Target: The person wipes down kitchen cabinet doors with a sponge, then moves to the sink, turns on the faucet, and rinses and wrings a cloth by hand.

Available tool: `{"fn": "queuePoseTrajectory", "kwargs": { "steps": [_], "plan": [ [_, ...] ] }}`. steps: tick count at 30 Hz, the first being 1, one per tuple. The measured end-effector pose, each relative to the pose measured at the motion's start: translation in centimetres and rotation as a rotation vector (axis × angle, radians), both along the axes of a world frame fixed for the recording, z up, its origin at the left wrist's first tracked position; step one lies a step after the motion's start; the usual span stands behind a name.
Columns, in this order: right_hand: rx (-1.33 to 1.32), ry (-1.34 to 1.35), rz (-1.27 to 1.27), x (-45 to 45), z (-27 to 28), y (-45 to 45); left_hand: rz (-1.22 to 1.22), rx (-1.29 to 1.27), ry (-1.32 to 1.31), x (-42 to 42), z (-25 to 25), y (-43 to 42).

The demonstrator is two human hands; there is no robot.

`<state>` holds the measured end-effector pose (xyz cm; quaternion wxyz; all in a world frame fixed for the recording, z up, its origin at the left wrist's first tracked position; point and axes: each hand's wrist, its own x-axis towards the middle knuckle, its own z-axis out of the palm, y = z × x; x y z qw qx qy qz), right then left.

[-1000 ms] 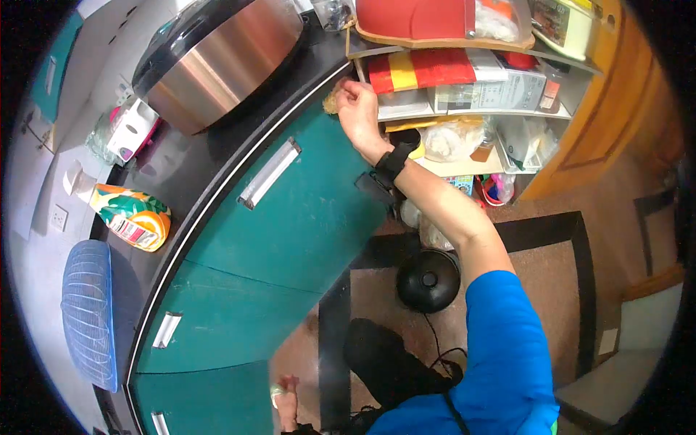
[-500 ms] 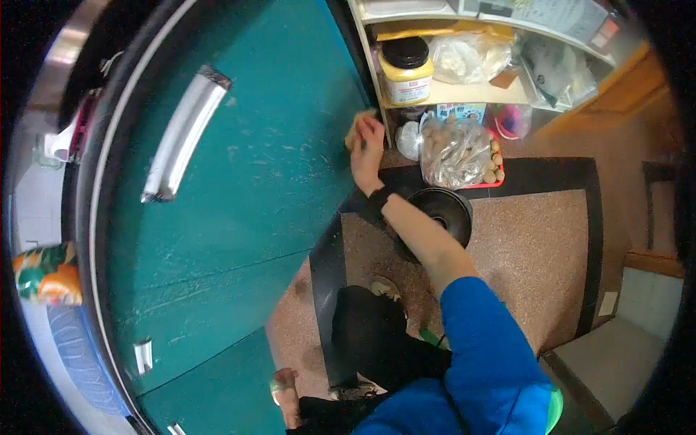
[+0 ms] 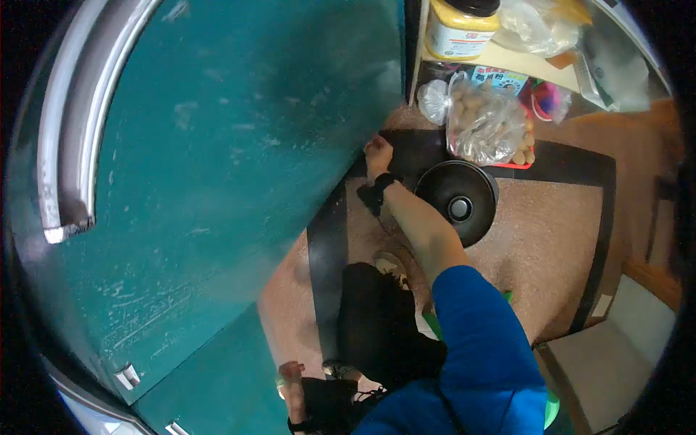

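My right hand (image 3: 378, 156) is closed at the lower right edge of the large green cabinet door (image 3: 217, 130). Its fingers are curled, and whatever they hold is hidden. A dark band circles that wrist. Low in the view, my left hand (image 3: 291, 383) is beside the edge of the lower green panel (image 3: 210, 377), its small, blurred fingers looking apart. A small pale patch shows at its side.
A black round lidded object (image 3: 471, 217) stands on the floor right of my right forearm. Behind it are a bag of round brown items (image 3: 486, 123) and a shelf (image 3: 533, 67) with a yellow jar (image 3: 460, 32). A long metal handle (image 3: 76, 130) sticks out at left.
The view has tilted down and closer to the green door. My right hand has moved down along the door to its lower edge; the yellowish sponge-like piece seen in its fingers no longer shows.
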<state>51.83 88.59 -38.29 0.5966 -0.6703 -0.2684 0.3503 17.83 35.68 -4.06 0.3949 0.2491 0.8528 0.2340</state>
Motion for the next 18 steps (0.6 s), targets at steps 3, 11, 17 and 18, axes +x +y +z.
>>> {"fn": "queuePoseTrajectory", "kwargs": {
  "steps": [3, 11, 17, 18],
  "plan": [
    [0.200, 0.486, -0.045, -5.9, 2.0, -5.4, 0.011, 0.068, -0.024, 0.6, 0.7, -0.7],
    [-0.179, 0.044, 0.536, -24.2, -7.6, -16.4, 0.029, 0.023, -0.050, 1.5, 3.0, -1.9],
    [0.083, -0.326, 0.685, -10.6, 2.8, -12.9, 0.085, 0.098, -0.079, 0.1, 2.8, -3.4],
    [0.091, -0.341, 0.679, -9.0, 5.0, -11.2, 0.072, 0.088, -0.043, 0.4, 2.9, -2.9]
  ]
}}
